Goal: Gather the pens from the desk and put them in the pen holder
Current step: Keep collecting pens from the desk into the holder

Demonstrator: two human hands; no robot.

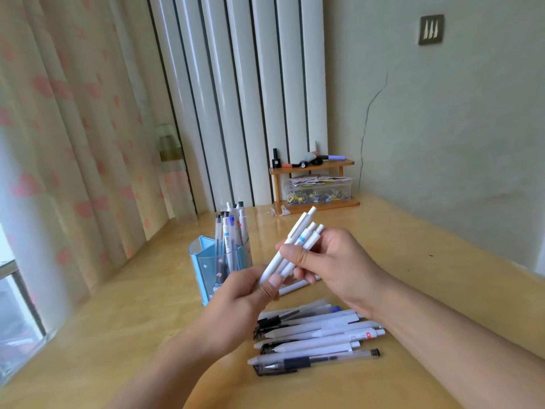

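1. White plastic all over here: a small bunch of white pens is held up in the air between both hands, above the wooden surface, just right of the blue pen holder.

2. My guess on why they're held like that: the bunch is being squared up so the pens line up and slide into the holder together. Their far ends fan out a bit, so they aren't tidy yet.

3. Right hand: fingers curled snug round the middle of the bunch, thumb pressed on the near side. That hand seems to carry the weight.

4. Left hand: fingers pinched narrow on the lower tips of the same pens, looks like it's steadying or nudging them even.

5. The holder already has several pens standing upright in it, leaning toward the far side, with room left as far as I can tell.

6. Plenty left to do: a pile of loose pens lies side by side on the near part of the surface, under the right forearm, and one stray pen sits just behind the hands.

7. Far back there's a little wooden shelf with odds and ends, not involved.
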